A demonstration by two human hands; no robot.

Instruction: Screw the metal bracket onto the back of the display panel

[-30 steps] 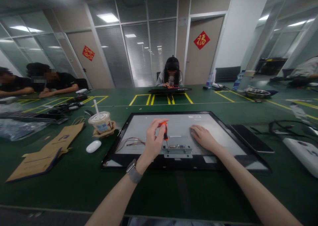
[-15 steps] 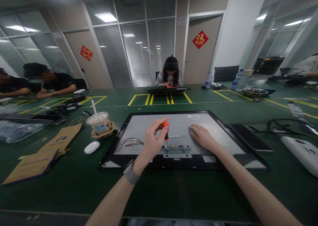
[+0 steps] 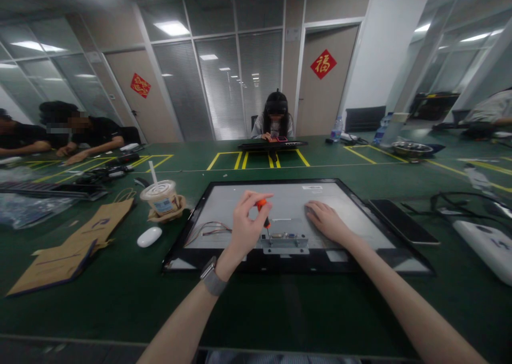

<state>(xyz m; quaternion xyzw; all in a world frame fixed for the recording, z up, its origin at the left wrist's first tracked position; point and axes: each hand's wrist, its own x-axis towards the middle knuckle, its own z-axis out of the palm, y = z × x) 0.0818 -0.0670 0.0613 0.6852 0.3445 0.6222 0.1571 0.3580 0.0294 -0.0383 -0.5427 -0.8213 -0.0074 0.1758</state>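
Note:
My left hand [image 3: 247,221] pinches the orange and black handle of a screwdriver [image 3: 262,206]. The tool leans slightly, its shaft pointing down to the left end of a metal bracket with ports [image 3: 285,242]. This bracket lies at the near edge of a flat display panel [image 3: 224,197], which rests grey back up within a black frame. Flat on the panel's back, fingers stretched out, is my right hand [image 3: 326,221], to the right of the bracket and holding nothing. Thin wires [image 3: 212,226] lie on the panel, left of my left hand.
Left of the panel are a drink cup with a straw [image 3: 163,199], a white mouse [image 3: 149,237] and brown paper bags [image 3: 76,246]. A black phone [image 3: 402,221] and a white device [image 3: 484,246] lie to the right. Across the green table sits a person [image 3: 275,118].
The screwdriver handle has tipped a little to the left in my left hand, its tip staying at the bracket. My right hand stays put on the panel.

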